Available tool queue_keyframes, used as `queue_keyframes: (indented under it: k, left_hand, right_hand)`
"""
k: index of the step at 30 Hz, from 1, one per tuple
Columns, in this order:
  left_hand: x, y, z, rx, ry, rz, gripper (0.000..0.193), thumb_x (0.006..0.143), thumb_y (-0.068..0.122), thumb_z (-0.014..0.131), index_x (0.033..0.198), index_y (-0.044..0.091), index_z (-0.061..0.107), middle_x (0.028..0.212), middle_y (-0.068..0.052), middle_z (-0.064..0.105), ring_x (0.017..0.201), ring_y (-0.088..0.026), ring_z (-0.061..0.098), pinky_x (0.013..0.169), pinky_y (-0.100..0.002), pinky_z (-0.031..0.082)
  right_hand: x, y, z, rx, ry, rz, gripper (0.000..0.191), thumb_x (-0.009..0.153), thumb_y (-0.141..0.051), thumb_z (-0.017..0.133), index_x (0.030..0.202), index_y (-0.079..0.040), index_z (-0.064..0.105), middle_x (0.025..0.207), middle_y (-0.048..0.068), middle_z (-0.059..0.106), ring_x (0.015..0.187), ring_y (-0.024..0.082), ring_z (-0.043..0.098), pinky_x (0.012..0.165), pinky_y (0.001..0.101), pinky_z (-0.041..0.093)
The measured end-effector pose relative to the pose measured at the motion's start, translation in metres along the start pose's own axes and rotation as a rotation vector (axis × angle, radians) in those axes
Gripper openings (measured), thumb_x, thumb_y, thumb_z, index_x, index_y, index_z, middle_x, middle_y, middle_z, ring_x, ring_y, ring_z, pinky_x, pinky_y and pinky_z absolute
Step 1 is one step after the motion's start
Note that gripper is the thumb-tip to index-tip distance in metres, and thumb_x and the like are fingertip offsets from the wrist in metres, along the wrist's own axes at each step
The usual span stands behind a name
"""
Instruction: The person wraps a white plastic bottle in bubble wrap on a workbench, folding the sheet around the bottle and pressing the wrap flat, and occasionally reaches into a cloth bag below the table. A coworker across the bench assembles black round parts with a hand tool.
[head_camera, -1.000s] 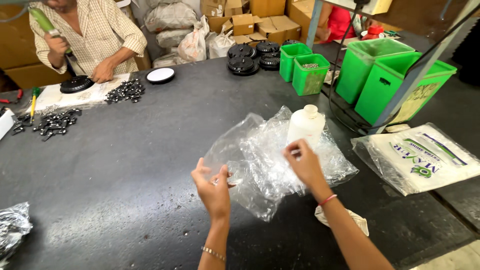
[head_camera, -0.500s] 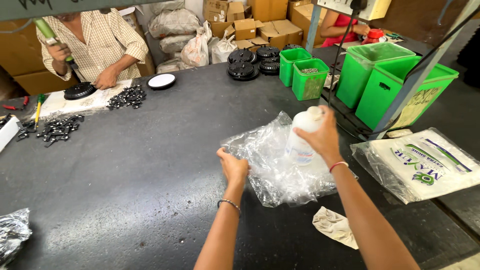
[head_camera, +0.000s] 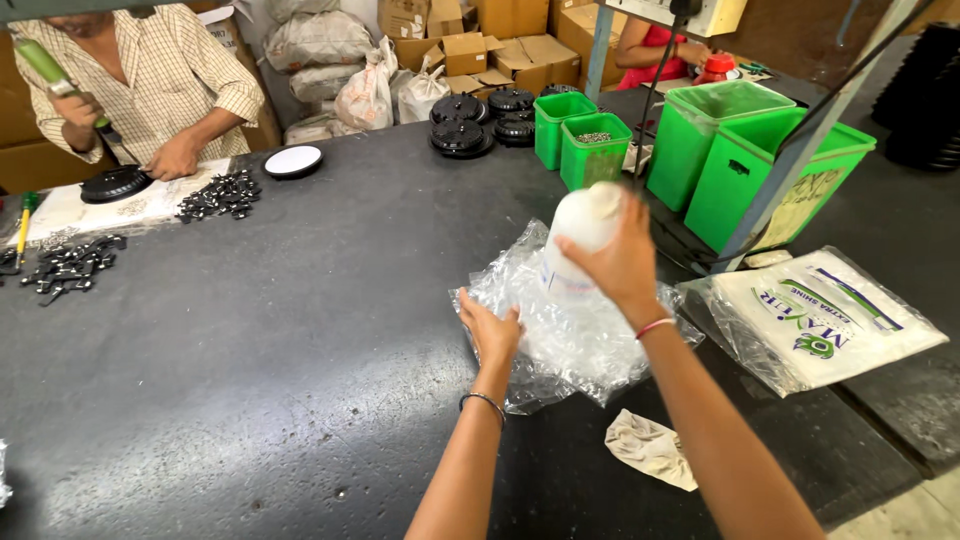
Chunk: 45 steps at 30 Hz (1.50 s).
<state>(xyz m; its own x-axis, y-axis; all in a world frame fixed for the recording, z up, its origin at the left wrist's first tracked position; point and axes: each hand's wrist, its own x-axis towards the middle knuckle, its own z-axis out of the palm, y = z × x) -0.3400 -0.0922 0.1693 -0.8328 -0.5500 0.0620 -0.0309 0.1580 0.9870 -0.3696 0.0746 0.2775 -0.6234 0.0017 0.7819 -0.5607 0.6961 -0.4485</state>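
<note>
White plastic bottle (head_camera: 580, 235) (opaque, tilted) gripped by right hand (head_camera: 622, 262), left hand (head_camera: 492, 335) flat on crinkled clear bag (head_camera: 580, 345)

Right hand (head_camera: 622, 262) grips the white bottle (head_camera: 582, 228) above the crinkled plastic bag (head_camera: 570, 335); left hand (head_camera: 490, 333) presses the bag's edge at nine o'clock. A rag (head_camera: 650, 449) lies at five o'clock.
</note>
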Motion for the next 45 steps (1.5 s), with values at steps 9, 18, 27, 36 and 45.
queue_keyframes:
  k: [9,18,27,36,45]
  left_hand:
    - [-0.004,-0.03,-0.045,0.003,-0.1,0.161,0.092,0.085,0.011,0.076,0.156,0.0,0.018,0.161,-0.025,0.016,0.092,-0.028,0.072,0.09,-0.035,0.058]
    - [-0.077,-0.007,-0.163,-0.09,-0.173,0.157,0.078,0.09,0.011,0.07,0.157,0.007,0.03,0.143,-0.013,0.046,0.108,-0.021,0.065,0.082,-0.032,0.053]
    - [-0.2,-0.006,-0.113,0.001,-1.442,0.319,0.073,0.087,0.022,0.077,0.151,0.009,0.042,0.135,-0.024,0.051,0.117,-0.035,0.055,0.09,-0.045,0.045]
    - [-0.36,-0.152,0.04,0.332,-1.543,0.582,0.071,0.082,0.033,0.084,0.143,0.013,0.055,0.14,-0.037,0.043,0.128,-0.052,0.043,0.099,-0.059,0.038]
    - [-0.38,-0.199,0.038,0.738,-1.229,0.213,0.06,0.087,0.045,0.076,0.138,0.019,0.058,0.126,-0.026,0.06,0.12,-0.042,0.058,0.1,-0.047,0.047]
  right_hand:
    - [-0.027,0.02,0.031,0.006,-0.244,0.143,0.098,0.07,-0.042,0.092,0.147,-0.008,0.042,0.143,0.02,0.05,0.136,0.044,0.046,0.111,0.0489,0.044]
    - [-0.116,0.068,-0.149,0.015,0.167,0.137,0.064,0.101,-0.026,0.074,0.152,-0.002,0.042,0.15,0.018,0.05,0.136,0.031,0.052,0.112,0.0422,0.045]
    - [-0.38,0.158,-0.285,-0.496,0.093,0.859,0.018,0.093,-0.017,0.06,0.104,-0.009,0.071,0.09,0.014,0.076,0.085,0.032,0.071,0.076,0.0435,0.055]
    - [-0.497,0.109,-0.243,-0.08,-1.289,1.191,0.022,0.105,-0.029,0.056,0.12,-0.016,0.065,0.115,0.011,0.069,0.101,0.03,0.069,0.084,0.044,0.055]
    - [-0.564,0.066,-0.236,0.545,-1.443,1.864,0.041,0.102,-0.005,0.045,0.142,-0.01,0.053,0.141,0.019,0.058,0.105,0.034,0.073,0.079,0.0489,0.062]
